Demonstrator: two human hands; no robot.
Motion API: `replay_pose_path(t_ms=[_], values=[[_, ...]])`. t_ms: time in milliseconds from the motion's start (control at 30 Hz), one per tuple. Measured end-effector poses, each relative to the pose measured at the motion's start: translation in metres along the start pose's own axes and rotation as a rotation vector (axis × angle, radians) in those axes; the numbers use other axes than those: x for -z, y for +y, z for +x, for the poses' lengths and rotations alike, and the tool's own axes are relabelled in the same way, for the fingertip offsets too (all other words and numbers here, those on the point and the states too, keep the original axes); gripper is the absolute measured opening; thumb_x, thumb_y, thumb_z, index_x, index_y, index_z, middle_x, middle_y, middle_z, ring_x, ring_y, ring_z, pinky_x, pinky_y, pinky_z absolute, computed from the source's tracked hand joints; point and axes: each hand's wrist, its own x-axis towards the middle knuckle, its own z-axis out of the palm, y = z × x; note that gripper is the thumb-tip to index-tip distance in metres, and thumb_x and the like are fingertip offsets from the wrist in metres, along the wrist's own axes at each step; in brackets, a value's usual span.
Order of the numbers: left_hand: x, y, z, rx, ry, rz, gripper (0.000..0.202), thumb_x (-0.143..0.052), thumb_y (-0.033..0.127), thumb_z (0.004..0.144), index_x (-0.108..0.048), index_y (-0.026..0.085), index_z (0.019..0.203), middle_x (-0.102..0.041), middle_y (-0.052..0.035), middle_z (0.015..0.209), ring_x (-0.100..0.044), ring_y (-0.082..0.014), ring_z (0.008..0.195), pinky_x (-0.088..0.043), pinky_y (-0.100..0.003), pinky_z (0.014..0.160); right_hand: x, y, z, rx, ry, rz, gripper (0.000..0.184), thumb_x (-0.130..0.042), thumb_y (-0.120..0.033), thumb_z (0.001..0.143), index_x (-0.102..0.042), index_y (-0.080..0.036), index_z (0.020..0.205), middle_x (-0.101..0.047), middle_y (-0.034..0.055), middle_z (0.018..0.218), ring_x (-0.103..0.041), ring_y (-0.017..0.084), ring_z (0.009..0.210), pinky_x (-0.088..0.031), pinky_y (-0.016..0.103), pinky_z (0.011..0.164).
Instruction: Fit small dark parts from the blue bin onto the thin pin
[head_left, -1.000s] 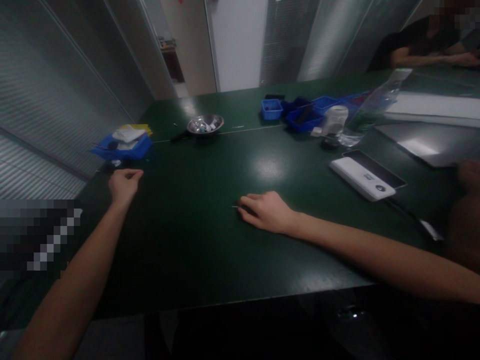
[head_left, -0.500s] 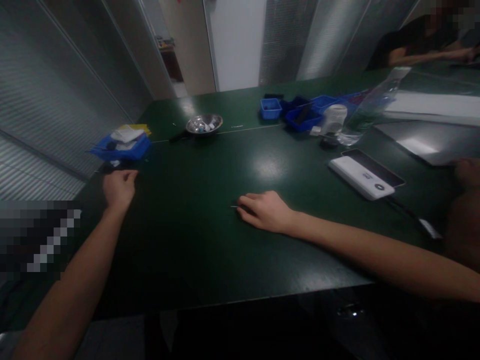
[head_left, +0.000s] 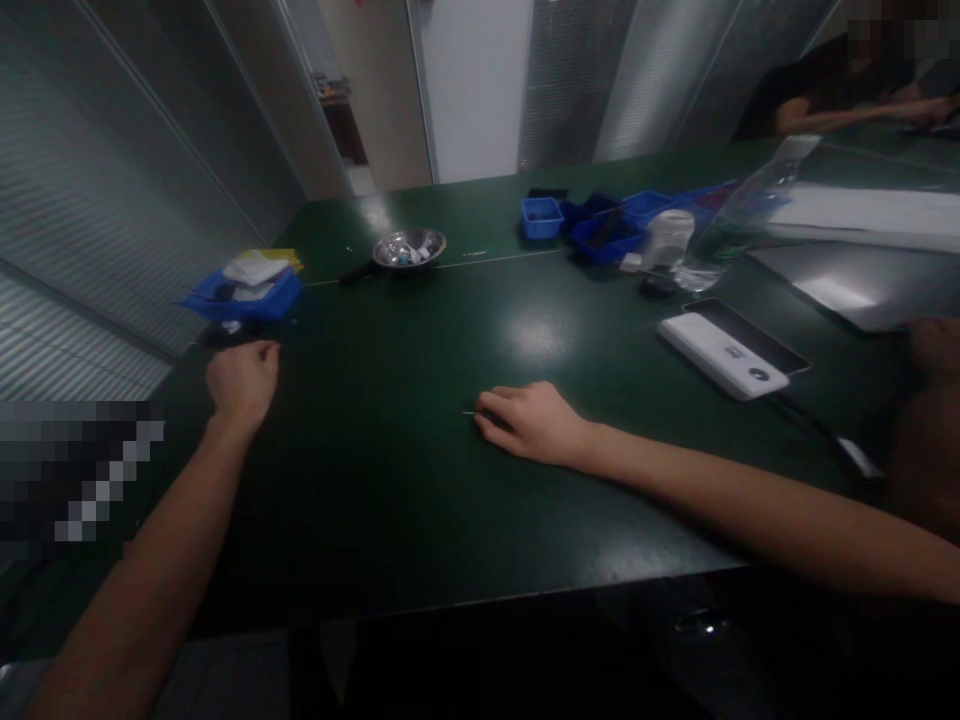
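My right hand [head_left: 532,420] rests low over the green table [head_left: 375,480], fingers closed around a thin, pale, needle-like piece [head_left: 469,413]. Only its tip shows, pointing left past the fingertips; its kind is unclear. At the table's left side my left hand [head_left: 244,385] has its fingers pinched together. Whatever is between them, if anything, is too small to make out. Just beyond that hand stands a blue bin [head_left: 259,303] with a white packet [head_left: 255,268] and other bits in it. A small whitish item [head_left: 230,326] lies between the hand and the bin.
A metal bowl [head_left: 390,250] with small pieces stands at the back. Several blue bins [head_left: 541,222], a clear bottle [head_left: 709,260] and a white power bank [head_left: 712,352] beside a dark phone [head_left: 750,335] are to the right. Another person's arm [head_left: 930,420] is at the right edge.
My left hand has shifted slightly right, and its fingers are drawn closer together. My right hand and the thin piece are almost unmoved.
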Motion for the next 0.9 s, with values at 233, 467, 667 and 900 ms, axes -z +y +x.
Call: replay_pose_path(t_ms=[233,467,667,900], values=[[0.0002,0.0076,0.0006,0.099,-0.025,-0.057,0.039,-0.051,0.04,0.094,-0.071,0.017,0.119,-0.072,-0.0117,0.094,-0.061,-0.024,0.078,-0.047,-0.036,0.078,0.0007,-0.0008,0.0,0.0,0.007,0.007,0.034,-0.037,-0.041,0.103,-0.061,-0.017,0.106,-0.063,0.0035,0.086,-0.046,0.01,0.061,-0.028,0.025,0.056],[-0.004,0.0023,0.0031,0.027,0.078,-0.093,0.034,-0.051,0.035,0.093,-0.072,0.013,0.109,-0.062,-0.0153,0.111,-0.056,-0.0277,0.106,-0.044,-0.038,0.095,0.0,-0.0008,0.0,-0.004,0.003,0.016,0.034,-0.037,-0.041,0.103,-0.06,-0.017,0.105,-0.063,0.0037,0.086,-0.048,0.011,0.063,-0.028,0.025,0.057],[-0.0029,-0.0015,0.0037,0.047,0.069,-0.088,0.036,-0.053,0.038,0.093,-0.071,0.014,0.113,-0.063,-0.0119,0.104,-0.058,-0.0249,0.094,-0.046,-0.038,0.091,-0.0015,0.0015,-0.0003,0.005,0.013,0.019,0.035,-0.037,-0.042,0.103,-0.06,-0.017,0.105,-0.062,0.0033,0.085,-0.045,0.01,0.061,-0.027,0.025,0.056],[-0.0002,0.0003,0.0033,-0.014,0.054,-0.006,0.036,-0.051,0.038,0.094,-0.073,0.012,0.108,-0.069,-0.0116,0.106,-0.06,-0.0243,0.09,-0.046,-0.036,0.087,-0.0005,0.0004,0.0005,0.005,0.01,0.017,0.034,-0.037,-0.041,0.103,-0.06,-0.017,0.105,-0.062,0.003,0.085,-0.044,0.01,0.06,-0.027,0.025,0.055]])
